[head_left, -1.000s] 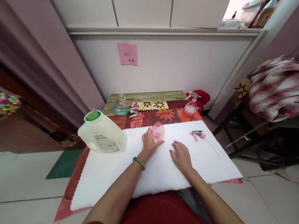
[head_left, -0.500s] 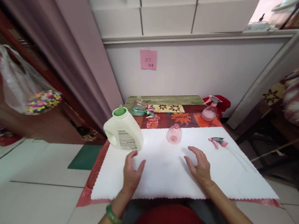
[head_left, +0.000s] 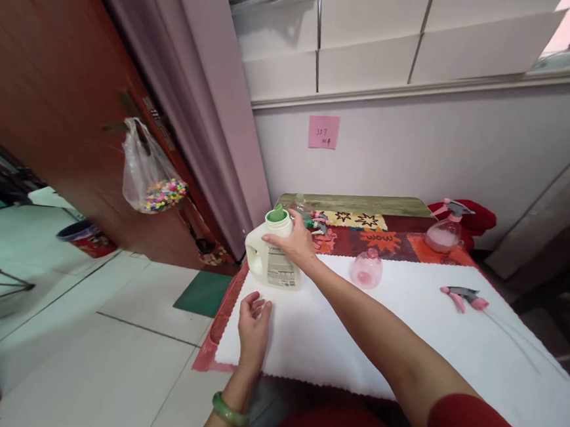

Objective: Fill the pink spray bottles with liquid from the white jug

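Note:
At the left of the white cloth stands a cream detergent jug point(head_left: 281, 266) with a green spout and an open mouth. My right hand point(head_left: 296, 242) reaches across and grips it just below the neck, thumb in front and fingers behind. My left hand point(head_left: 254, 323) is low in front of the jug, apart from it, fingers loosely curled and holding nothing. A pink spray bottle body point(head_left: 367, 270) without its head stands mid-cloth. Its pink and grey trigger sprayer point(head_left: 464, 298), with a long thin tube, lies to the right.
A filled pink spray bottle point(head_left: 444, 235) with its head on stands at the back right, before a red item point(head_left: 482, 219). Other spray bottles point(head_left: 309, 215) lie behind the jug. The cloth point(head_left: 325, 335) covers most of the low table, and a bag of colourful bits point(head_left: 163, 194) hangs on the door.
My right hand has crossed from the right side of the cloth to the jug and taken hold of it. My left hand's fingers have curled. The view has turned left.

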`<state>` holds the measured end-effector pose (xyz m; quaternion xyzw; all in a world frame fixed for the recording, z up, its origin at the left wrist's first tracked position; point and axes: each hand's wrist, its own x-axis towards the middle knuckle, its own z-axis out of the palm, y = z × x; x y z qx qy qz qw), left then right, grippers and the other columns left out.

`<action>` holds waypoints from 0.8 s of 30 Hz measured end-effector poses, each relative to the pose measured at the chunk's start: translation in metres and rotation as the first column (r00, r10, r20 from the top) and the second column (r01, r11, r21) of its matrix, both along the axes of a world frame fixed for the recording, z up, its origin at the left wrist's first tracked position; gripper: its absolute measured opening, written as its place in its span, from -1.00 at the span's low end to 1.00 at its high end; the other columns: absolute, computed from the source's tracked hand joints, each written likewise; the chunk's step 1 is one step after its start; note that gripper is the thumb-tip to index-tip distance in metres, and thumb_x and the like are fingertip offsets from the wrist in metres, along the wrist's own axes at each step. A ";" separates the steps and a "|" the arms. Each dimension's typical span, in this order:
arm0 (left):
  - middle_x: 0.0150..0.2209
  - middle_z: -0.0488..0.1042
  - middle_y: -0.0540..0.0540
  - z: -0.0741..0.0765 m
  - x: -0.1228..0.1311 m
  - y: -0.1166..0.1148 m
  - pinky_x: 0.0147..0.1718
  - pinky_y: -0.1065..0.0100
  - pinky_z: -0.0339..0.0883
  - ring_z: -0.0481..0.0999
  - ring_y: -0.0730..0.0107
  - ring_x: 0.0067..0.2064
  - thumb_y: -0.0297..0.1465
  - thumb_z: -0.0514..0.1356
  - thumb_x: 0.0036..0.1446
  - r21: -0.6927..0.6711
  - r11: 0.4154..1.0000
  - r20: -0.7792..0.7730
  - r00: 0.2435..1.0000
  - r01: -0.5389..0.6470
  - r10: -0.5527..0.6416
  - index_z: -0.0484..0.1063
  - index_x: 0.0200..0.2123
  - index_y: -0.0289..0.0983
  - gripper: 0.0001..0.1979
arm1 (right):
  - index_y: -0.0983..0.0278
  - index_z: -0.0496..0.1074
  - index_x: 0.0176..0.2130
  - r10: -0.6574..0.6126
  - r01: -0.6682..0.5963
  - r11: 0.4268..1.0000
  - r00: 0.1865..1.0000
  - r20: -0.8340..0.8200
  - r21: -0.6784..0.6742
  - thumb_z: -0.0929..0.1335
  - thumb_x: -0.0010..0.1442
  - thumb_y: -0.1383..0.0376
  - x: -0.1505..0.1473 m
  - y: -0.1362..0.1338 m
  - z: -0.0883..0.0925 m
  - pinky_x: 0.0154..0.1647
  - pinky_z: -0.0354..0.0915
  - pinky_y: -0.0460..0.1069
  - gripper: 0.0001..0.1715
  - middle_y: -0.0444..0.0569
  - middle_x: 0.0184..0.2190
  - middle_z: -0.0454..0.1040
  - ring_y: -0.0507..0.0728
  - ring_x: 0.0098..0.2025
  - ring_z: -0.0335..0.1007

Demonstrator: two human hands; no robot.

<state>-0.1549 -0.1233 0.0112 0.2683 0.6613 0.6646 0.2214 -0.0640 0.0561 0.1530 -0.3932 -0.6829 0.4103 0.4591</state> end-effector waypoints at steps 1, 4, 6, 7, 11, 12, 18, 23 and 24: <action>0.02 0.47 -0.22 -0.001 0.000 -0.001 0.09 0.04 0.34 0.50 0.09 0.01 -0.21 0.41 0.02 0.000 1.000 0.019 1.000 0.003 -0.003 0.43 -0.05 -0.21 -0.55 | 0.18 0.41 0.14 0.011 -0.011 1.000 1.000 0.028 -0.005 0.64 -0.17 -0.05 0.000 0.000 0.001 0.19 0.33 0.31 -0.05 0.08 0.03 0.59 0.39 0.11 0.50; -0.02 0.48 -0.20 -0.005 -0.002 0.001 0.10 0.07 0.34 0.51 0.13 0.00 -0.21 0.41 0.04 0.020 1.000 0.090 0.996 0.012 -0.014 0.44 -0.06 -0.23 -0.57 | 0.15 0.49 -0.03 0.003 -0.003 1.000 0.998 0.057 0.008 0.62 -0.15 -0.06 0.007 -0.004 -0.001 0.10 0.37 0.25 -0.25 -0.03 -0.14 0.64 0.33 -0.03 0.54; -0.01 0.47 -0.18 -0.007 -0.003 0.007 0.14 0.09 0.32 0.51 0.18 0.02 -0.20 0.42 0.06 0.048 0.999 0.146 0.989 0.011 -0.018 0.44 -0.05 -0.22 -0.57 | 0.14 0.49 -0.05 -0.028 0.027 1.000 0.999 0.031 0.010 0.62 -0.16 -0.06 0.018 -0.007 -0.004 0.08 0.38 0.22 -0.27 -0.06 -0.15 0.64 0.30 -0.06 0.54; 0.00 0.47 -0.17 -0.008 -0.003 0.010 0.16 0.11 0.30 0.51 0.20 0.03 -0.21 0.42 0.07 0.065 0.998 0.178 0.984 0.008 -0.020 0.43 -0.04 -0.22 -0.57 | 0.14 0.48 -0.06 -0.039 0.039 0.999 0.999 0.010 0.007 0.62 -0.15 -0.06 0.024 -0.008 -0.006 0.08 0.38 0.22 -0.28 -0.06 -0.16 0.64 0.29 -0.07 0.54; -0.01 0.47 -0.12 -0.010 0.000 0.030 0.19 0.16 0.31 0.52 0.33 0.02 -0.22 0.43 0.09 0.149 0.989 0.326 0.943 0.011 -0.060 0.39 -0.02 -0.20 -0.56 | 0.17 0.48 -0.06 -0.023 0.025 1.000 0.990 -0.136 0.012 0.61 -0.13 -0.06 0.055 -0.009 -0.020 0.06 0.40 0.18 -0.29 -0.04 -0.13 0.65 0.27 -0.08 0.53; -0.02 0.47 -0.11 -0.011 0.001 0.035 0.19 0.17 0.31 0.52 0.35 0.01 -0.23 0.43 0.09 0.172 0.985 0.364 0.928 0.017 -0.080 0.39 -0.02 -0.19 -0.56 | 0.18 0.47 -0.04 -0.012 0.015 1.000 0.983 -0.183 0.015 0.61 -0.12 -0.06 0.063 -0.009 -0.026 0.06 0.40 0.17 -0.28 -0.02 -0.11 0.65 0.26 -0.07 0.54; 0.09 0.52 -0.24 -0.012 0.008 0.066 0.22 0.14 0.34 0.50 0.23 0.17 -0.02 0.29 0.20 0.307 0.945 0.552 0.787 0.116 -0.275 0.48 -0.03 -0.25 -0.54 | 0.21 0.43 0.05 0.018 -0.060 0.995 0.883 -0.470 -0.076 0.62 -0.10 -0.01 0.101 -0.014 -0.056 0.09 0.44 0.18 -0.19 0.06 0.01 0.61 0.27 0.00 0.54; 0.14 0.53 -0.33 -0.017 0.007 0.091 0.21 0.06 0.39 0.46 0.14 0.25 0.08 0.05 0.33 0.333 0.933 0.672 0.660 0.136 -0.336 0.53 -0.04 -0.29 -0.43 | 0.22 0.45 0.03 0.026 -0.149 0.974 0.823 -0.567 -0.171 0.63 -0.14 -0.01 0.120 -0.026 -0.058 0.10 0.45 0.23 -0.18 0.06 -0.06 0.64 0.28 -0.05 0.57; 0.16 0.53 -0.29 -0.018 0.007 0.095 0.21 0.08 0.39 0.45 0.16 0.27 0.02 0.08 0.35 0.338 0.931 0.685 0.643 0.138 -0.344 0.54 -0.02 -0.27 -0.50 | 0.22 0.46 0.02 0.040 -0.169 0.969 0.823 -0.567 -0.177 0.63 -0.13 -0.01 0.123 -0.028 -0.057 0.11 0.45 0.23 -0.21 0.05 -0.06 0.64 0.28 -0.04 0.57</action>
